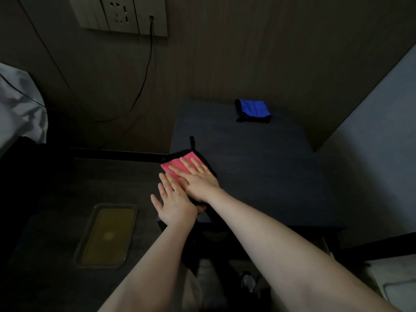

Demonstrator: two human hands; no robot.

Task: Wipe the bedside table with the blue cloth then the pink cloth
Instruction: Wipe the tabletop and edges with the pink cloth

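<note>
I see pink cloth (pixel 180 165) at bedside table (pixel 258 167) left edge, right hand (pixel 199 182) flat on it, fingers spread. Left hand (pixel 174 202) open beside it. Blue cloth (pixel 253 110) folded at rear. Tray (pixel 108 235) on floor, contents unclear.

- Both forearms are bare up to the near edge of the view; no sleeve shows.
- The left hand (pixel 174 202) carries no glove, ring or watch.
- The right hand (pixel 200 182) is likewise bare, its wrist without band or bracelet.
</note>
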